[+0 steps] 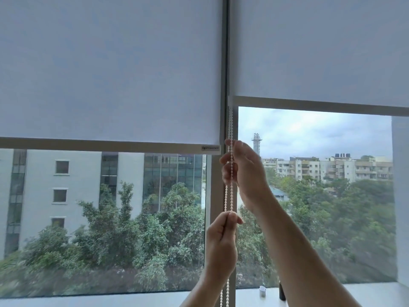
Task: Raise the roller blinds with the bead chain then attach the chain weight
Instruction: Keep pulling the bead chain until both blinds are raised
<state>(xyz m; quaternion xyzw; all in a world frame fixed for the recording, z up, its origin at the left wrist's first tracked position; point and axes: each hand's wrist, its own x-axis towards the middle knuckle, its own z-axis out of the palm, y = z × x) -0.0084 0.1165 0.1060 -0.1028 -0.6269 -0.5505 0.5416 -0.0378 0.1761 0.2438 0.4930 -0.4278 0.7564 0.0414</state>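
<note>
Blinds: two. Bead chain [230,173], two strands; left hand [221,238] pinching, right hand [242,171] seemingly loosely curled round it.

There were two roller blinds, a left blind [106,74] and a right blind [318,47]. There were two hands, the left hand [221,242] and the right hand [245,171]. One bead chain [231,129] hung there. Two small things, a white one [262,291] and a dark one [282,292], stood on the sill.

Two large window panes [132,218], split by a grey vertical mullion [218,196]. Pale sill [332,293] along the near edge. Beyond: white office block [66,185] left, dense trees [143,240], apartment blocks [332,167] far right, overcast daylight.
</note>
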